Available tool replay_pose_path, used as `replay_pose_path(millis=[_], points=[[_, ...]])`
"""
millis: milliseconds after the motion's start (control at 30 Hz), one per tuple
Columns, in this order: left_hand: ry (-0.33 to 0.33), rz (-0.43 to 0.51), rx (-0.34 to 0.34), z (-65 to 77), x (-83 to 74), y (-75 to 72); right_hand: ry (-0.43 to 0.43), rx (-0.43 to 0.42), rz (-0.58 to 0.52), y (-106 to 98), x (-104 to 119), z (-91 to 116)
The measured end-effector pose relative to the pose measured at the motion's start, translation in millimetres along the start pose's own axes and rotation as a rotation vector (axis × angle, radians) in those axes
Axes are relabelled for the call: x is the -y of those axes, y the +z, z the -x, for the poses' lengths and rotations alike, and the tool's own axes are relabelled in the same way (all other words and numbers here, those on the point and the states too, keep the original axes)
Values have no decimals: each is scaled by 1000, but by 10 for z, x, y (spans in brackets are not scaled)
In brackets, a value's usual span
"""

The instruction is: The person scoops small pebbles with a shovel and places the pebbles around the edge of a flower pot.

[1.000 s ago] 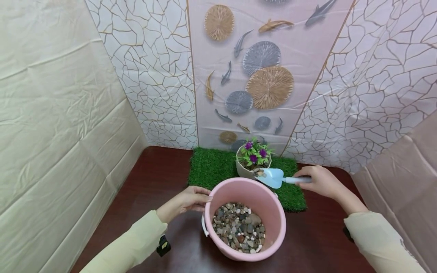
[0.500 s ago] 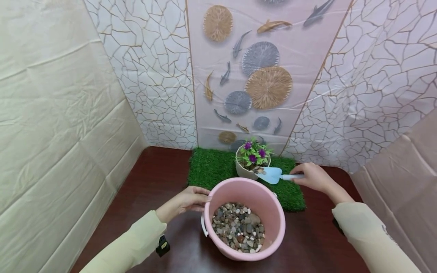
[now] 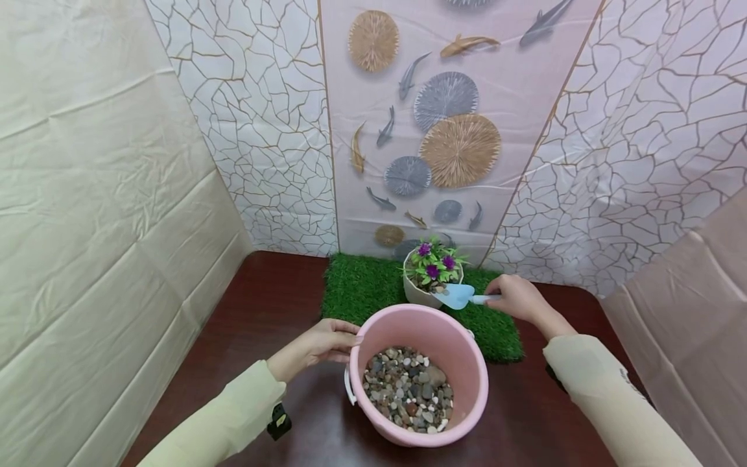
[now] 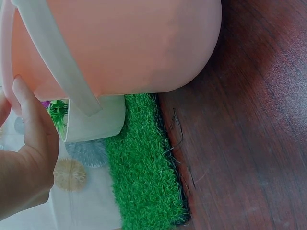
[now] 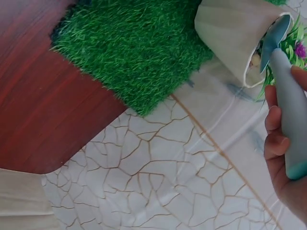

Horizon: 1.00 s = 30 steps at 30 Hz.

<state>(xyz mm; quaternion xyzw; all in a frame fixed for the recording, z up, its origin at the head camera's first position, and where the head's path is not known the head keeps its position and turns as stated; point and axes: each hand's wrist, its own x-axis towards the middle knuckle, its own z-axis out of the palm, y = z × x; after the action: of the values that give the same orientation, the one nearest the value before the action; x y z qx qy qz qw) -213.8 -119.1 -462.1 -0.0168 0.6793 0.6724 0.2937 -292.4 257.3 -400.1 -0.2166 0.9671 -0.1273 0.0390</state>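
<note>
My left hand [image 3: 321,340] pinches the rim of a pink bucket [image 3: 477,405] at its left side. Pebbles [image 3: 403,389] of mixed colours cover the bucket's bottom. In my right hand [image 3: 518,299] is the handle of a light blue trowel [image 3: 456,296], fingers curled round its grey grip [image 5: 292,105] in the right wrist view. The trowel's blade tilts over the rim of a white flower pot [image 3: 415,293], and a few pebbles show at its tip. Purple flowers [image 3: 433,270] with green leaves stand in the pot. The blade partly hides the pot's inside.
The pot stands on a green artificial grass mat [image 3: 364,285], just behind the bucket. A dark red-brown wooden table [image 3: 280,311] lies beneath everything. The bucket's white handle [image 3: 349,386] hangs at its left side. Patterned cloth [image 3: 280,162] walls rise at the back and sides.
My right hand has moved left with the trowel, bringing the blade over the pot's rim. Fewer pebbles show on the blade. The left hand and bucket have stayed in place.
</note>
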Motion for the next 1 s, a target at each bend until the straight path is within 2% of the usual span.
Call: replay_pose_path(millis=[267,567,733,1000], points=[[5,2,-2,-11,13,-3,60,25,44,-31,150,-169],[-2,-2,0,3,-9,-12,78,36,95,-111,315,-333],[-5,4,0,-4,-6,-3,58,44,141,-164,372,-374],[-12,7,-8,-3,-8,-12,90,68,191,-212,379,-355]])
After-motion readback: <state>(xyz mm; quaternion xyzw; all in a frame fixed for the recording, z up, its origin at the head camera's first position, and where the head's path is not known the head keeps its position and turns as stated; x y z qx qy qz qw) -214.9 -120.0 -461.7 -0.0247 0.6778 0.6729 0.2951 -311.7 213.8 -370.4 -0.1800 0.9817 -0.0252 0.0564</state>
